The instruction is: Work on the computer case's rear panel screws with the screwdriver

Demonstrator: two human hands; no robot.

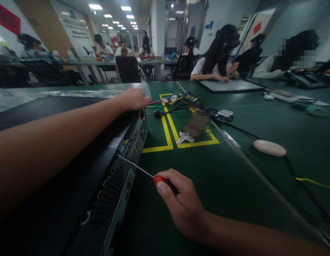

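The computer case [74, 170] runs off the bottom edge. The screwdriver [143, 171] handle is mostly hidden inside the right hand [180, 206]. Beside the case, something on the surface [220, 177] is blurred out.

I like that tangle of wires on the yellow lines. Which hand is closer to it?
Left. The left hand rests on the far end of the black computer case, just beside the wires. The right hand is much nearer the camera, holding a screwdriver against the case's back panel.

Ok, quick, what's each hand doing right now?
Left hand: resting on the far end of the computer case, gripping nothing visible.
Right hand: closed on the screwdriver, tip at the case's rear panel.
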